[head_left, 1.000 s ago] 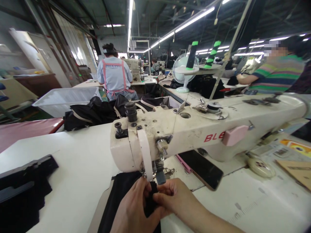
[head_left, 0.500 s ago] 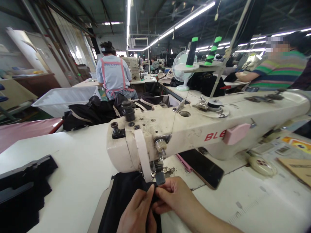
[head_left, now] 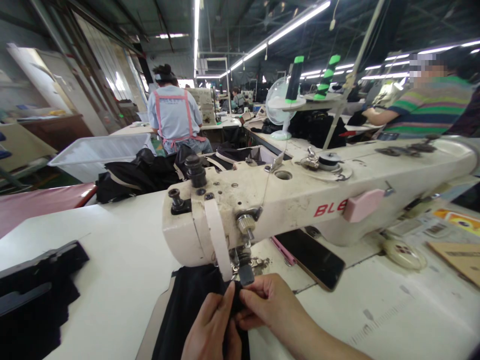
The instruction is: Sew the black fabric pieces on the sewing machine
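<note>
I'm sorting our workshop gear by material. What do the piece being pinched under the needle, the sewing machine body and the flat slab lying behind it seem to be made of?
Black fabric: soft matte cloth, folding between left hand and right hand.
Sewing machine: probably painted metal, its cream coat scuffed and stained.
Phone: glossy dark face, likely glass, with a pink edge.

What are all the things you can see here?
Sewing machine: one, cream, middle of the table.
Black fabric: one piece, under the machine's head.
Phone: one, black, behind the machine.
Dark cloth stack: one, black, table's left edge.
Bin: one, white, behind the table.
Fan: one, pale green, far bench.
Thread cones: two, black and green, beside the fan.
Left hand: pinching the fabric.
Right hand: pinching the fabric too.
</note>
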`<state>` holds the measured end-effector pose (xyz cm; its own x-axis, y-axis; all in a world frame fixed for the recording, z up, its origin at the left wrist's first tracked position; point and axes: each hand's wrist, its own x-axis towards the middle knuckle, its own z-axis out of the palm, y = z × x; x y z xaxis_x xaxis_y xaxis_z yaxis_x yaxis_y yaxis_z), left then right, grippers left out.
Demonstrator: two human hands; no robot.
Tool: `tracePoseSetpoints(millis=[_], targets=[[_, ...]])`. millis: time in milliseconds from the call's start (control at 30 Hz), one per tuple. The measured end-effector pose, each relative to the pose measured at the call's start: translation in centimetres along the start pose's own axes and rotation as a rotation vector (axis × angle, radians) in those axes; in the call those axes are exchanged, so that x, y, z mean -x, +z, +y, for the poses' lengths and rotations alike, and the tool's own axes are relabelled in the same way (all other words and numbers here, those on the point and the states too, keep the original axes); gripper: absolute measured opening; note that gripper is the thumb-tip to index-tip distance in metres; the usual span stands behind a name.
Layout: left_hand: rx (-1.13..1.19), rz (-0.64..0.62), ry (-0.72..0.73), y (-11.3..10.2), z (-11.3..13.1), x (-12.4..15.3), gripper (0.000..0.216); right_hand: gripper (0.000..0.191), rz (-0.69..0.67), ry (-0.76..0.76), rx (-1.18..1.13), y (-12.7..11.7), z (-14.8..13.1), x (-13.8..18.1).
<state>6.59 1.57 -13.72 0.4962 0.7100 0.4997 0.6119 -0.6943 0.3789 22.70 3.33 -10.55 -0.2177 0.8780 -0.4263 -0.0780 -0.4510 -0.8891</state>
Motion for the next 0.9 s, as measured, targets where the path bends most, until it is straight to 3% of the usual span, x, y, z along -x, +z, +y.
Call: tracePoseSetpoints(millis=[233, 367, 500, 633, 800, 900], targets=[[0.101, 0.022, -0.023, 0.4, 0.1, 0.0, 0.056, 0.025, -0.008, -0.030, 0.029, 0.0, -0.4, 0.4], [0.398, -0.019, -0.237, 0.1, 0.6, 0.4, 0.051, 0.024, -0.028, -0.065, 0.035, -0.2, -0.3, 0.5], [0.733, -0.130, -0.491, -1.7, 0.8, -0.4, 0.037, 0.022, -0.030, -0.077, 0.064, -0.1, 0.2, 0.1], [0.514, -0.131, -0.573, -3.6, -0.2, -2.9, 0.028, 0.016, 0.002, -0.089, 0.098, 0.4, 0.2, -0.2], [0.458, -0.431, -0.630, -4.3, -2.2, -5.1, 0.022, 0.011, -0.025, -0.119, 0.135, 0.6, -0.2, -0.1], [0.455, -0.463, -0.632, -4.3, -2.7, -5.3, 0.019, 0.012, -0.046, -0.116, 0.143, 0.3, 0.0, -0.3]])
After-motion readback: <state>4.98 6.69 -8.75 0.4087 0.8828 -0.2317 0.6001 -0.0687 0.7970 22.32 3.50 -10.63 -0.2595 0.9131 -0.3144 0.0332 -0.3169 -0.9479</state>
